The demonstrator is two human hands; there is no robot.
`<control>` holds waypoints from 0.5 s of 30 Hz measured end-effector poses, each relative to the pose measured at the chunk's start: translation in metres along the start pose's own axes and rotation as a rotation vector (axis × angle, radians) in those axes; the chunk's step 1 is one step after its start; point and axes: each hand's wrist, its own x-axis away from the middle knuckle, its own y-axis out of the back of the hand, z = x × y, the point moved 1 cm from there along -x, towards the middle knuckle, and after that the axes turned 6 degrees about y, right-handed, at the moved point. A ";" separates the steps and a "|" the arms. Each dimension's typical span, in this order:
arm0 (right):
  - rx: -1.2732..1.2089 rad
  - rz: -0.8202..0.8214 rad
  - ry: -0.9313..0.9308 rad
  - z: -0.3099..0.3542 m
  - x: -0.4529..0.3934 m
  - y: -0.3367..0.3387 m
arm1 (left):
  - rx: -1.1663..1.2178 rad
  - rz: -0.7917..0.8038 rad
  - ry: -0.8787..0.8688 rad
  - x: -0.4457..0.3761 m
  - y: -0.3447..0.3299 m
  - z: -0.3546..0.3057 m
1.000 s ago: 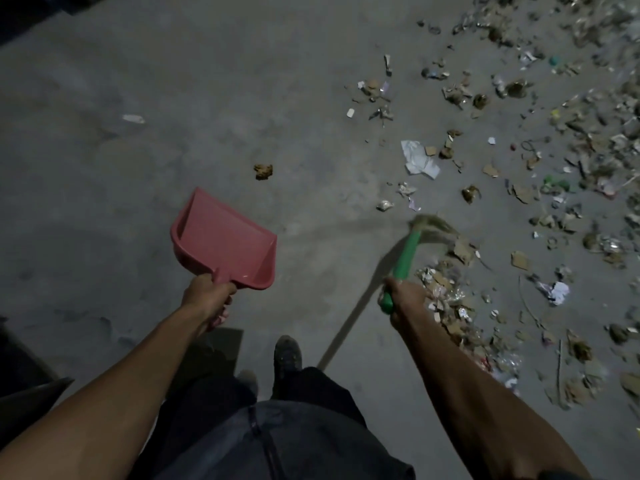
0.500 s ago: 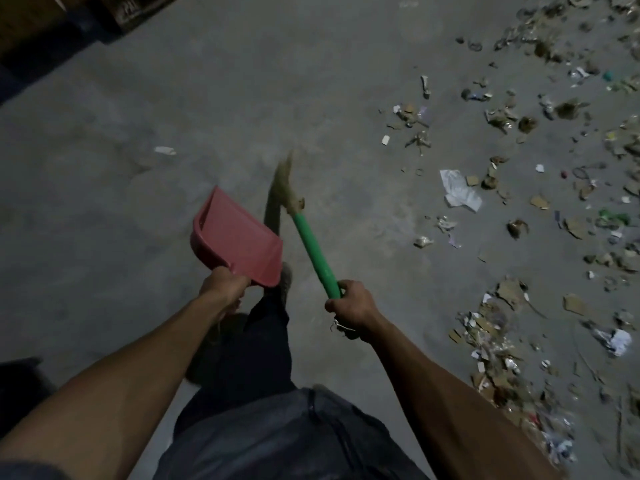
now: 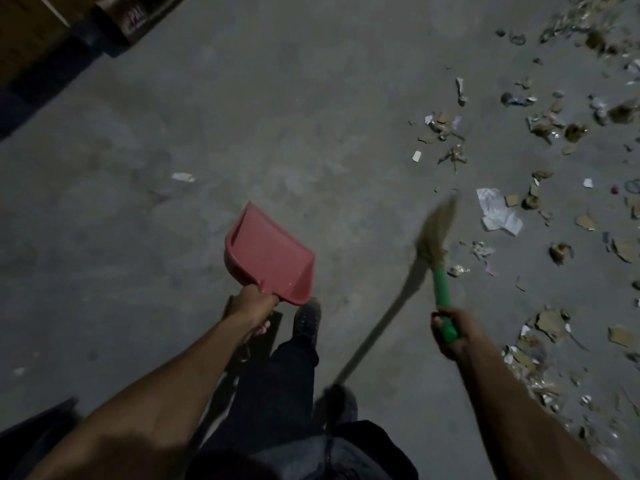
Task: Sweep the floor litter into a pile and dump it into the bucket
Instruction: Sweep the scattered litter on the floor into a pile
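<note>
Dim concrete floor (image 3: 311,109), boxes (image 3: 41,32) far upper left of pan. One pale scrap (image 3: 183,177) up-left of pan, alone.

Left hand (image 3: 251,311) wrapped round handle of red pan (image 3: 272,256), held off floor, mouth tipped away, nothing visible inside. Thin moulded plastic: prob. light, stiff, bit slick; handle the right place to hold, lip to go flat on floor when scooping.

Shoe (image 3: 306,318) just right of pan handle.

Right hand (image 3: 452,332) clenched on green broom (image 3: 437,251) handle, right of pan; straw head blurred, looks lifted. Bristles soft, springy; low grip gives short flicks, little reach.

Litter (image 3: 540,188) well right of pan, scattered wide: paper, cardboard bits, foil. Light, flyaway, so gentle strokes prob. best. White paper sheet (image 3: 498,211) just right of broom head. Denser heap (image 3: 533,344) right of right hand. No bucket in view.
</note>
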 end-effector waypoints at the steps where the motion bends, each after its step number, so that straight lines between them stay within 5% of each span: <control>1: -0.024 -0.045 0.016 0.014 -0.005 0.003 | 0.005 0.000 0.000 -0.001 0.001 -0.005; 8: 0.027 -0.239 0.390 0.029 0.025 -0.012 | 0.031 0.020 -0.015 -0.006 0.004 -0.032; 15: 0.472 0.063 0.447 -0.040 0.057 -0.069 | 0.037 0.043 -0.031 -0.013 0.008 -0.053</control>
